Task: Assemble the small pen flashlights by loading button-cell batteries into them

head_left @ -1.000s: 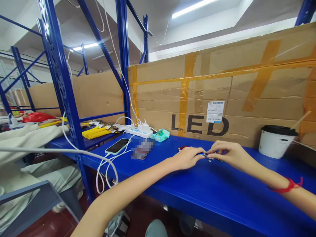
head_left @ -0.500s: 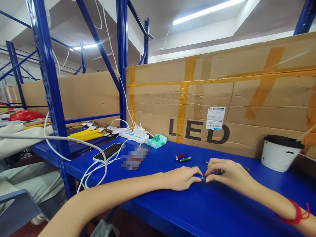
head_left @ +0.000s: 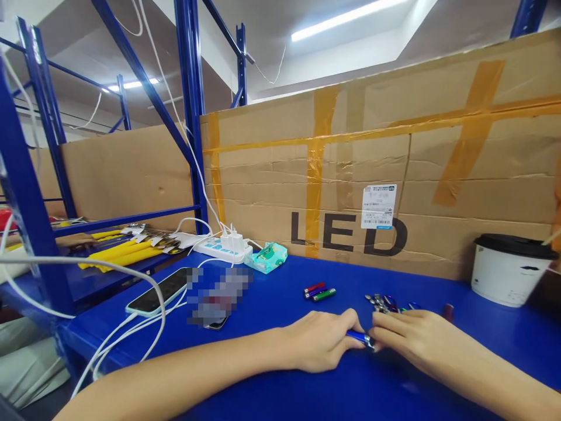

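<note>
My left hand (head_left: 318, 341) grips a small blue metal tube with a silver end (head_left: 360, 337), shaped like a mini flashlight. The tube points right, just above the blue tabletop (head_left: 280, 392). My right hand (head_left: 414, 339) is closed at the silver end, its fingertips bent down beside it. What lies between those fingertips is hidden. Just behind the right hand is a pile of small silver and coloured metal parts (head_left: 380, 303), partly covered by the hand. Three similar tubes lie farther back: a red tube (head_left: 314, 287), a purple one and a green tube (head_left: 324, 294).
A lidded white paper cup (head_left: 504, 278) stands at the right. A dark red tube (head_left: 447, 312) lies near it. To the left are a phone (head_left: 160, 292) with white cables, a power strip (head_left: 221, 248) and a green packet (head_left: 267, 257). Behind rises a cardboard wall (head_left: 263, 181).
The view has shifted right and closer to the table. My right hand has turned palm down from its raised pinch. More of the blue tube and the metal pile shows.
</note>
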{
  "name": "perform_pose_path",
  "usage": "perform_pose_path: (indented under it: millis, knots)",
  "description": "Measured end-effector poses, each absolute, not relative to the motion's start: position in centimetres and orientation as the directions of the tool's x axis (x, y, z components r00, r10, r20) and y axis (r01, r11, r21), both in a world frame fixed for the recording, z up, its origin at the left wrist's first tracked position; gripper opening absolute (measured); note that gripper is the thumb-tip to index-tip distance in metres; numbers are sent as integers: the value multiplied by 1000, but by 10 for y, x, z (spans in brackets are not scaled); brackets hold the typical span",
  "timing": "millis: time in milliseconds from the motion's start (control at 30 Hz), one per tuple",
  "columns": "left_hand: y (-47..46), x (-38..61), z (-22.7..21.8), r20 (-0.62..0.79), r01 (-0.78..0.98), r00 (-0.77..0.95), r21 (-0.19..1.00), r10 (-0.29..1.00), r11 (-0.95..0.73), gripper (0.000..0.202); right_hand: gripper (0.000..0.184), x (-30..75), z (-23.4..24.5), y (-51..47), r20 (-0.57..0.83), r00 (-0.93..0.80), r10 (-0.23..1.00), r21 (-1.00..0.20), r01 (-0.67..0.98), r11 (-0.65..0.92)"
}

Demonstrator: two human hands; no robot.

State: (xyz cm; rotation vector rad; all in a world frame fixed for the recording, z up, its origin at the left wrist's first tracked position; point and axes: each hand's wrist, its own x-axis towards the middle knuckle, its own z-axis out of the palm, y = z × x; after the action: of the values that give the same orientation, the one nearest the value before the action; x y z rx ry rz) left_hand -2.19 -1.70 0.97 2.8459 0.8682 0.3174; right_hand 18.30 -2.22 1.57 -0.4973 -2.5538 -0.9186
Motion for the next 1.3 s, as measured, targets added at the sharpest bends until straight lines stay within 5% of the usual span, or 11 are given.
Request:
perform_pose_path:
  millis: [167,367,567,933,1067,1300]
  knots:
    - [-21,-22,12,156,551,806,157,572,-819,19,36,185,11,-34,473,-864,171,619,464,633]
    - [-22,-22,10,193,522,801,242,567,-818,13,30,178,10,-47,505,-812,292,518,556,650]
    - [-27,-21,4,262,473,801,275,539,-837,5,31,170,14,-59,533,-732,424,302,633,713]
    - [-29,-20,1,321,507,805,65,499,-859,13,30,162,13,-62,452,-550,702,-294,652,699]
    - [-25,-17,2,314,512,799,93,513,-854,12,33,162,11,-55,389,-506,769,-381,672,635]
    - [-28,-17,11,296,476,773,313,561,-822,15,37,168,16,-50,277,-494,824,-366,739,566]
